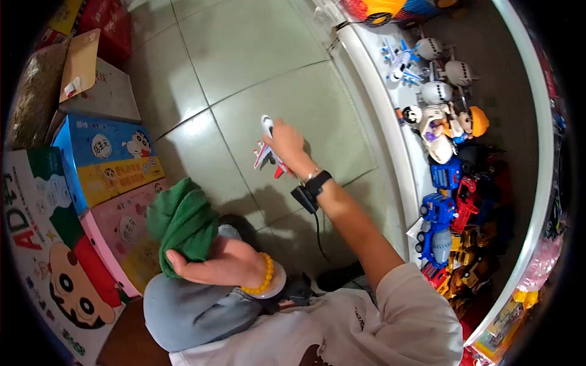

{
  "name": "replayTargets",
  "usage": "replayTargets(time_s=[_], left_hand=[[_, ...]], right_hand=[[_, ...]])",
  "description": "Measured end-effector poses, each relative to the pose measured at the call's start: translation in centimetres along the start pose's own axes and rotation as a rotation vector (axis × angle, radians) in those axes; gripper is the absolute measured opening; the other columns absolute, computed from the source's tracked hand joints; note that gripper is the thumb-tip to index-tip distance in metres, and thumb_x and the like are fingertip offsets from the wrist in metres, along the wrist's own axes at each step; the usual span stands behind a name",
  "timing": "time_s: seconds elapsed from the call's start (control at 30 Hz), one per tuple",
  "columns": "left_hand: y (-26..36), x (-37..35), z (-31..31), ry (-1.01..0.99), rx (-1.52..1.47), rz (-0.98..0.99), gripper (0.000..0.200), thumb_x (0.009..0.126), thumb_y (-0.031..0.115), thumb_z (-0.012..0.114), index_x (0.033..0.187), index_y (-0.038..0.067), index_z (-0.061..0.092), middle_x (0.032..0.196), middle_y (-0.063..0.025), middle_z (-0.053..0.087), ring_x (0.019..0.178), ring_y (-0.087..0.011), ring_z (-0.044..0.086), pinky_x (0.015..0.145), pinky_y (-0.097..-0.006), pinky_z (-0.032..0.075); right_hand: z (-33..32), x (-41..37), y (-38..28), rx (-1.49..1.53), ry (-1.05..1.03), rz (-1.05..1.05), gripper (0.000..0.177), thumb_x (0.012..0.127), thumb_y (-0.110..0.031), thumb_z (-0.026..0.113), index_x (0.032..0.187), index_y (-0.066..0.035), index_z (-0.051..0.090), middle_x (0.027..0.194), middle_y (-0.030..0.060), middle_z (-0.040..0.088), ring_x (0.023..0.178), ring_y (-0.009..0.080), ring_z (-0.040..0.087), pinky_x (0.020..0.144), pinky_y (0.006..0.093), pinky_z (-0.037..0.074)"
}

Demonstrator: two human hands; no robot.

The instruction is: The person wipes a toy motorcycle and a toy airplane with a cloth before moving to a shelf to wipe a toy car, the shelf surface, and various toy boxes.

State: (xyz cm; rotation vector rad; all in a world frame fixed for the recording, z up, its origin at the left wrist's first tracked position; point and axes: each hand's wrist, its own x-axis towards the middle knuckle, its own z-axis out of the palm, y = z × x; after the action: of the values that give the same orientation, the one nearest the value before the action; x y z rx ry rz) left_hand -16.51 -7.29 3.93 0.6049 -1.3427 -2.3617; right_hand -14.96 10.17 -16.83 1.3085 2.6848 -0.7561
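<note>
In the head view, my right hand (285,145) is closed around a small toy airplane (267,125), white with red wings and tail. It is held over the tiled floor, its nose pointing away from me. My left hand (213,259) grips a bunched green cloth (186,216) above my lap, with the thumb lying along its lower side. The cloth hides most of the left fingers. On the shelf to the right, a blue and white toy airplane (401,64) stands near several other white planes (436,91).
A white shelf (381,116) curves along the right, carrying toy figures (441,125), a blue toy truck (436,208) and other vehicles. Cartoon-printed boxes (113,155) are stacked on the left. A black strap device with a cable (320,229) hangs at my right wrist.
</note>
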Motion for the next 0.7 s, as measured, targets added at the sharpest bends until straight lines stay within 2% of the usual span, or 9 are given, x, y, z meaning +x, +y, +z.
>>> replayTargets(time_s=[0.17, 0.2, 0.3, 0.37, 0.43, 0.47, 0.53, 0.67, 0.7], left_hand=[[-2.3, -0.2, 2.4, 0.010, 0.098, -0.096, 0.038, 0.092, 0.034, 0.053, 0.114, 0.003, 0.057, 0.111, -0.0102, 0.061, 0.099, -0.0248, 0.059, 0.086, -0.0375, 0.047], [-2.7, -0.3, 2.8, -0.002, 0.119, -0.134, 0.039, 0.092, 0.034, 0.052, 0.114, 0.003, 0.057, 0.112, -0.0103, 0.061, 0.100, -0.0248, 0.059, 0.086, -0.0377, 0.047], [-4.2, -0.2, 3.5, -0.026, 0.219, -0.182, 0.042, 0.091, 0.038, 0.052, 0.116, 0.004, 0.057, 0.116, -0.0103, 0.060, 0.103, -0.0254, 0.060, 0.089, -0.0391, 0.048], [-5.1, 0.6, 3.2, -0.085, 0.321, -0.140, 0.042, 0.091, 0.038, 0.052, 0.117, 0.004, 0.057, 0.117, -0.0106, 0.060, 0.105, -0.0262, 0.059, 0.090, -0.0401, 0.048], [-5.5, 1.5, 2.7, -0.088, 0.294, -0.089, 0.042, 0.091, 0.037, 0.052, 0.117, 0.004, 0.057, 0.119, -0.0114, 0.059, 0.108, -0.0274, 0.058, 0.090, -0.0415, 0.048], [-5.9, 2.0, 2.7, -0.088, 0.260, -0.060, 0.042, 0.091, 0.037, 0.051, 0.117, 0.004, 0.057, 0.120, -0.0117, 0.058, 0.109, -0.0280, 0.057, 0.091, -0.0422, 0.048], [-6.2, 2.5, 3.7, -0.097, 0.233, -0.083, 0.041, 0.092, 0.037, 0.051, 0.117, 0.006, 0.057, 0.123, -0.0130, 0.056, 0.112, -0.0295, 0.055, 0.092, -0.0434, 0.047], [-6.2, 3.3, 4.0, -0.064, 0.293, -0.075, 0.041, 0.091, 0.039, 0.051, 0.114, 0.005, 0.056, 0.118, -0.0115, 0.058, 0.108, -0.0267, 0.056, 0.091, -0.0405, 0.046], [-6.6, 3.5, 4.3, -0.050, 0.287, -0.063, 0.042, 0.091, 0.039, 0.051, 0.113, 0.005, 0.056, 0.116, -0.0112, 0.058, 0.107, -0.0261, 0.056, 0.090, -0.0398, 0.045]], right_hand=[[3.8, 5.6, -2.4, -0.128, 0.319, -0.192, 0.037, 0.079, -0.033, 0.070, 0.096, -0.003, 0.056, 0.079, 0.0126, 0.063, 0.067, 0.0275, 0.064, 0.058, 0.0385, 0.053], [4.0, 6.3, -2.7, -0.198, 0.369, -0.219, 0.047, 0.082, -0.035, 0.066, 0.113, -0.001, 0.055, 0.080, 0.0092, 0.062, 0.065, 0.0233, 0.063, 0.055, 0.0345, 0.053], [4.8, 6.6, -2.2, -0.331, 0.366, -0.244, 0.055, 0.087, -0.035, 0.060, 0.129, -0.002, 0.049, 0.084, 0.0064, 0.063, 0.067, 0.0220, 0.063, 0.054, 0.0330, 0.052], [3.5, 1.9, 0.2, -0.148, 0.329, -0.360, 0.053, 0.093, -0.034, 0.050, 0.138, -0.006, 0.042, 0.099, 0.0092, 0.066, 0.078, 0.0238, 0.064, 0.070, 0.0325, 0.051], [2.9, -5.1, 1.8, -0.137, -0.055, -0.078, 0.061, 0.090, -0.029, 0.057, 0.143, -0.007, 0.036, 0.107, 0.0124, 0.064, 0.083, 0.0269, 0.063, 0.078, 0.0378, 0.050], [5.5, -9.9, 5.3, -0.123, 0.088, -0.159, 0.068, 0.086, -0.031, 0.063, 0.144, -0.007, 0.034, 0.101, 0.0119, 0.065, 0.083, 0.0268, 0.064, 0.080, 0.0391, 0.051], [6.9, -15.9, 8.4, -0.211, -0.184, -0.004, 0.073, 0.083, -0.035, 0.067, 0.144, -0.007, 0.036, 0.100, 0.0118, 0.064, 0.084, 0.0251, 0.064, 0.079, 0.0381, 0.052], [5.0, -2.8, 1.2, -0.173, 0.301, -0.122, 0.066, 0.085, -0.035, 0.065, 0.142, -0.011, 0.040, 0.095, 0.0093, 0.064, 0.079, 0.0242, 0.064, 0.071, 0.0368, 0.052], [4.8, 1.9, -0.7, -0.195, 0.258, -0.047, 0.064, 0.087, -0.037, 0.062, 0.142, -0.012, 0.038, 0.094, 0.0092, 0.063, 0.079, 0.0236, 0.064, 0.067, 0.0374, 0.052]])
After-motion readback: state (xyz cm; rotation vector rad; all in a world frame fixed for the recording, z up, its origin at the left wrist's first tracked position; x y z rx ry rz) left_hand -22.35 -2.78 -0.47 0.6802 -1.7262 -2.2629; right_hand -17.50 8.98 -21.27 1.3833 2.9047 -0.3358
